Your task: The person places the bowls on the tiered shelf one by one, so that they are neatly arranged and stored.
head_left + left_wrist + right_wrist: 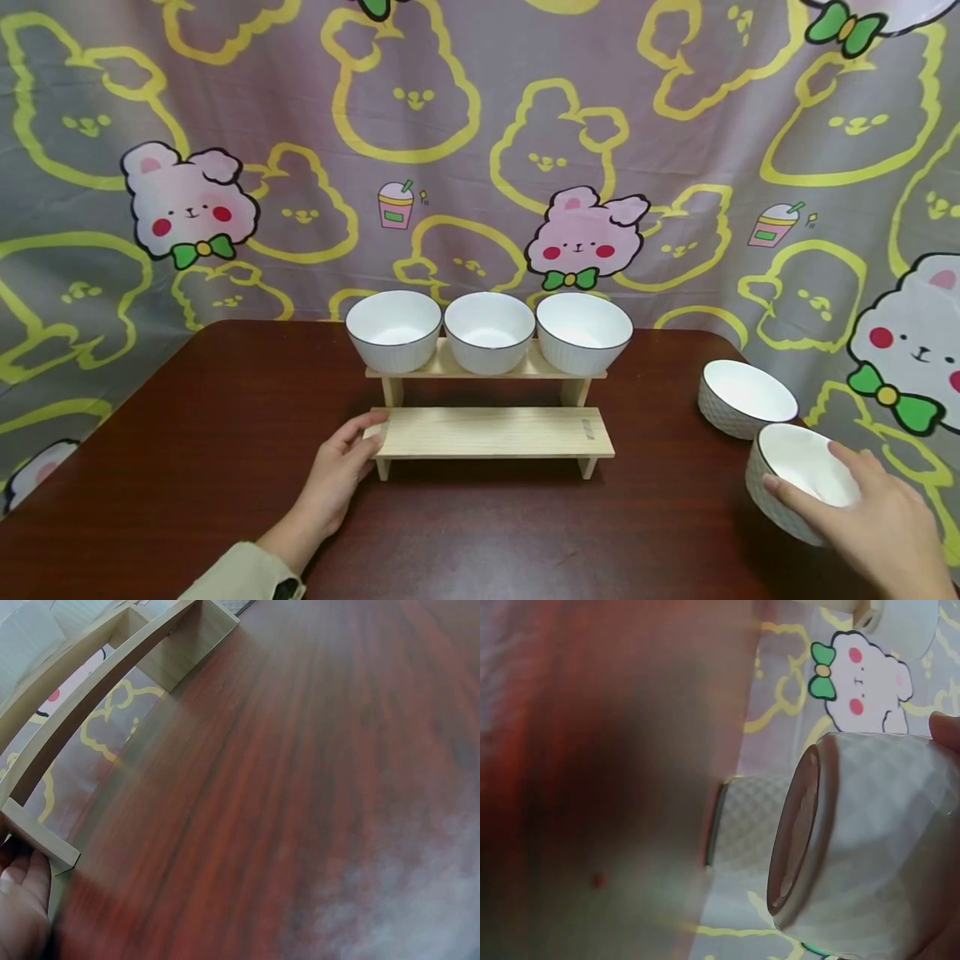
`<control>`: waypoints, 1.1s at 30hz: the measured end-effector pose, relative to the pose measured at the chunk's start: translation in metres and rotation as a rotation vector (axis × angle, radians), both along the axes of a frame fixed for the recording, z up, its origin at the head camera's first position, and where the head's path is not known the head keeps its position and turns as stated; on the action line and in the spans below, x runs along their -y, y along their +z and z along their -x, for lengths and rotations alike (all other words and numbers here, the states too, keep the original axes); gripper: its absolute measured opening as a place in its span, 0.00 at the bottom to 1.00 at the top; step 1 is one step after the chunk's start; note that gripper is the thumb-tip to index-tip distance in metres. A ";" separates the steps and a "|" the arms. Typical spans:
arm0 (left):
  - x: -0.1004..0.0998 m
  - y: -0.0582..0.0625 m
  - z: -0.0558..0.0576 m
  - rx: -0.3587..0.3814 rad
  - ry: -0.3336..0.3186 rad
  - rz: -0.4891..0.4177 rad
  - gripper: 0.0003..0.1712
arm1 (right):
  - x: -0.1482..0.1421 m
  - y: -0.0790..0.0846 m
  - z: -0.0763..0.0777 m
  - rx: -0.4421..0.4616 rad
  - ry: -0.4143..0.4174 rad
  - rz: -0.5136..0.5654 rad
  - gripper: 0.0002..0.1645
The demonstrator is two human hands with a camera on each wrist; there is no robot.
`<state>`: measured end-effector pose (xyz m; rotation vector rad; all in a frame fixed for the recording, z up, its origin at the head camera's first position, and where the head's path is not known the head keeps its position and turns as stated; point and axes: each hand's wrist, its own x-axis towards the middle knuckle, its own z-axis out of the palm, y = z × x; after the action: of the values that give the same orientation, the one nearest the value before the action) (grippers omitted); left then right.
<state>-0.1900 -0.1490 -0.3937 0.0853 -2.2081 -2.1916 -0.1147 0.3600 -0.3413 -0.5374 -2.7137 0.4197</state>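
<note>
My left hand (336, 473) grips the left end of the lower board of a two-tier wooden display stand (487, 433). In the left wrist view, its fingers (28, 889) lie against the stand's end leg. At the right, my right hand (881, 512) holds a white bowl (776, 493) by its rim, thumb on the near side. The right wrist view shows this bowl's textured wall (885, 840) and foot, tilted and raised off the table. Just behind it stands another white textured bowl (731, 412). The lower board bears nothing.
Three white ribbed bowls with dark rims, a left one (393, 333), a middle one (490, 335) and a right one (585, 337), stand in a row on the upper board. A cartoon-patterned curtain (465, 192) hangs behind the dark wooden table (225, 433).
</note>
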 end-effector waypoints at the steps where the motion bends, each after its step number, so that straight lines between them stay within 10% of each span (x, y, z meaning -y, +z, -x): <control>1: 0.000 0.000 0.000 0.000 0.000 0.003 0.21 | 0.001 0.002 -0.001 -0.018 0.013 -0.006 0.56; 33: 0.000 0.000 0.002 0.005 -0.002 -0.005 0.21 | 0.057 0.056 0.001 -0.144 0.242 -0.030 0.52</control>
<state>-0.1917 -0.1489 -0.3941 0.0890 -2.2071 -2.2004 -0.1159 0.3034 -0.2858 -0.1626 -2.6483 0.4597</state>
